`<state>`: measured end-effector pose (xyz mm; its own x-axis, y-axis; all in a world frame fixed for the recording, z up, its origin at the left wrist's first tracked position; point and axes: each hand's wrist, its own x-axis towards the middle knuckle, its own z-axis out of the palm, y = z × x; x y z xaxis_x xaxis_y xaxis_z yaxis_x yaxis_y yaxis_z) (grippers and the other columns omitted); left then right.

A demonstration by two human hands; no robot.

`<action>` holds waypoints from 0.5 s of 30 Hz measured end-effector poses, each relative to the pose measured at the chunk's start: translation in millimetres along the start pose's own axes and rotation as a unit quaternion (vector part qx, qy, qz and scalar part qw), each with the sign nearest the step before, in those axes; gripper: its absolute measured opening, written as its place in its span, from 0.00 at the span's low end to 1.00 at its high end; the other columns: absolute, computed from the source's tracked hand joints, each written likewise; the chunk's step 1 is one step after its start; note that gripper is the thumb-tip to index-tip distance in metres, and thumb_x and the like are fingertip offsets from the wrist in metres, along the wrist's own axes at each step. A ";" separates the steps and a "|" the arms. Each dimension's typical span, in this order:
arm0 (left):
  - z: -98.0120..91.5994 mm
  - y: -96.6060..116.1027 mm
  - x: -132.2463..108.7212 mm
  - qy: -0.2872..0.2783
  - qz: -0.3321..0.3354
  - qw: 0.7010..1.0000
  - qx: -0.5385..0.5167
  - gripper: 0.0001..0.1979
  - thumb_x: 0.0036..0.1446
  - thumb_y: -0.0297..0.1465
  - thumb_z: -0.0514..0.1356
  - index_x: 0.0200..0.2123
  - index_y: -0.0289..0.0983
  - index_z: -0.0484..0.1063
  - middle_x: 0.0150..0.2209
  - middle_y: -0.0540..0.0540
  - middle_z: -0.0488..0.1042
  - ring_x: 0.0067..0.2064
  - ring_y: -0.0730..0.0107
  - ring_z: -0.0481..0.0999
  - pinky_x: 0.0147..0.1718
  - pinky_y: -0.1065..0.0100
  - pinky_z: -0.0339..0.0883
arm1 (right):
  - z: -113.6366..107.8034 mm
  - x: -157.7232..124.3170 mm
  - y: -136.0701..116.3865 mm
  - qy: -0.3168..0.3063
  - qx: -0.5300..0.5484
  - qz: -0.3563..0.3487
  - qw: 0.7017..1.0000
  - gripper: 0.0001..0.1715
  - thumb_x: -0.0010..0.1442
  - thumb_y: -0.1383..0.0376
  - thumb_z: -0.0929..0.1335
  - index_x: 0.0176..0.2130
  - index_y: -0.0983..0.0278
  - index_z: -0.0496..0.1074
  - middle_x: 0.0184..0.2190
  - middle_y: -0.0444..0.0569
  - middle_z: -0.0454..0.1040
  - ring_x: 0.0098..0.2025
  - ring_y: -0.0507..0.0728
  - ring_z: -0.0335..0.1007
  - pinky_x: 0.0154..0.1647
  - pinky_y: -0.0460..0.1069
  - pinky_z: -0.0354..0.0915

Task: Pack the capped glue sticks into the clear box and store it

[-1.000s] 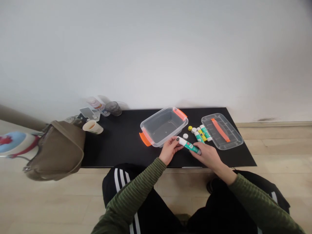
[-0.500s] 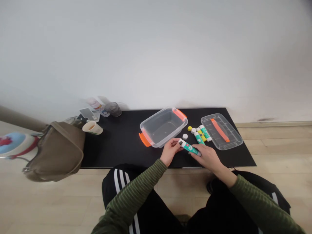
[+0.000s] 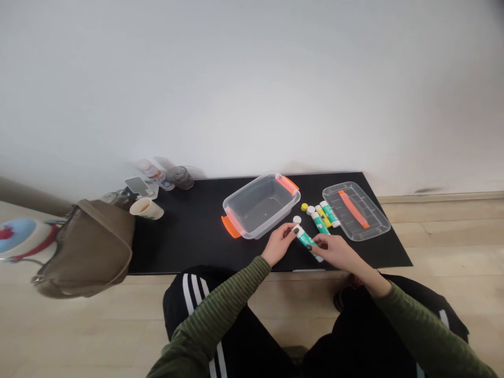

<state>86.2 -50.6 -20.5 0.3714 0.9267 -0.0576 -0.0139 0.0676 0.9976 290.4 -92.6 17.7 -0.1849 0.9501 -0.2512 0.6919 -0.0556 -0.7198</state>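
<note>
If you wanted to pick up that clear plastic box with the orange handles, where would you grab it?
Probably by the orange handle at the left end of the clear plastic box, coming from the left. The handle juts past the rim, giving fingers an edge to hook under, while the other handle sits nearer the glue sticks.

Olive-striped sleeves [image 3: 220, 310], white-striped black trousers [image 3: 244, 336]

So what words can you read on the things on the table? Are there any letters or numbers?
None can be read.
Green-and-white glue stick between the left hand and right hand: printed label, too small to read.
Bottle at the table's far end: label too blurred to read.
</note>
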 end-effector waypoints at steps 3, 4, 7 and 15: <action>1.6 -5.8 10.8 0.014 0.118 0.971 0.209 0.18 0.66 0.35 0.52 0.56 0.38 0.69 0.59 0.39 0.70 0.61 0.58 0.68 0.63 0.52 0.59 | -8.1 2.4 -2.7 0.046 -0.115 0.039 0.992 0.18 0.60 0.51 0.65 0.33 0.61 0.74 0.26 0.45 0.76 0.31 0.55 0.72 0.31 0.47 0.59; 2.2 -8.6 14.0 0.011 0.146 0.953 0.264 0.19 0.66 0.32 0.50 0.58 0.37 0.67 0.62 0.38 0.66 0.64 0.59 0.64 0.65 0.52 0.55 | -10.0 3.3 -3.6 0.059 -0.153 0.061 0.985 0.18 0.60 0.51 0.65 0.33 0.61 0.74 0.27 0.46 0.77 0.32 0.57 0.73 0.31 0.47 0.58; 3.3 -18.8 22.4 -0.029 0.188 0.908 0.372 0.25 0.64 0.24 0.46 0.64 0.33 0.59 0.68 0.35 0.56 0.69 0.60 0.54 0.67 0.52 0.52 | -12.7 6.1 -5.7 0.082 -0.243 0.119 0.959 0.20 0.61 0.50 0.64 0.38 0.60 0.75 0.32 0.50 0.79 0.37 0.61 0.75 0.34 0.49 0.60; -1.2 -32.0 32.6 -0.058 0.197 0.852 0.482 0.24 0.61 0.25 0.53 0.61 0.36 0.60 0.65 0.35 0.59 0.67 0.53 0.58 0.63 0.48 0.59 | -7.3 15.7 -11.9 0.088 -0.331 0.147 0.928 0.26 0.64 0.48 0.59 0.47 0.62 0.73 0.36 0.56 0.79 0.40 0.65 0.77 0.40 0.55 0.65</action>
<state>97.6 -22.1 -54.4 0.6043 0.7608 0.2365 0.5894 -0.6267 0.5098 284.4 -74.8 27.1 0.1566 0.9623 -0.2225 0.9822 -0.1755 -0.0674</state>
